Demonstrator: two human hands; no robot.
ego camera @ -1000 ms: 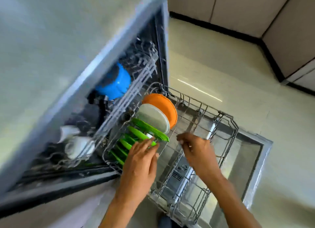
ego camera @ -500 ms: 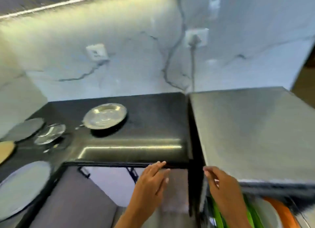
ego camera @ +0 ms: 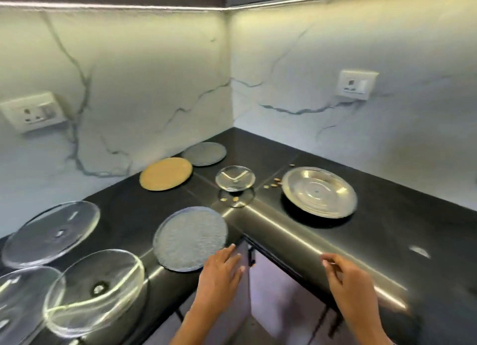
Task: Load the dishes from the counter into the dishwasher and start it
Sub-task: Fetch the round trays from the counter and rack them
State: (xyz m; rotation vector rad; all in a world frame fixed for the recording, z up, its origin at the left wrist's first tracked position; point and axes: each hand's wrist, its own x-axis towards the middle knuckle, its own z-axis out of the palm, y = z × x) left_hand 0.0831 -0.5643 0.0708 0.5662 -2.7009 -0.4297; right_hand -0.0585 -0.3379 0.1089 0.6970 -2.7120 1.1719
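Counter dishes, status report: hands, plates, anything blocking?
Left hand open, fingers by the textured grey plate, not gripping. Right hand loosely curled, empty. Steel plate, glass bowl unloaded on counter. Crumbs only; nothing blocking.

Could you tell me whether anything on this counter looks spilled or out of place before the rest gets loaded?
Yes: small tan crumbs lie loose on the black counter between the small glass dish and the steel plate, with a few more just in front of the dish. Otherwise the dishes lie flat and look intact.
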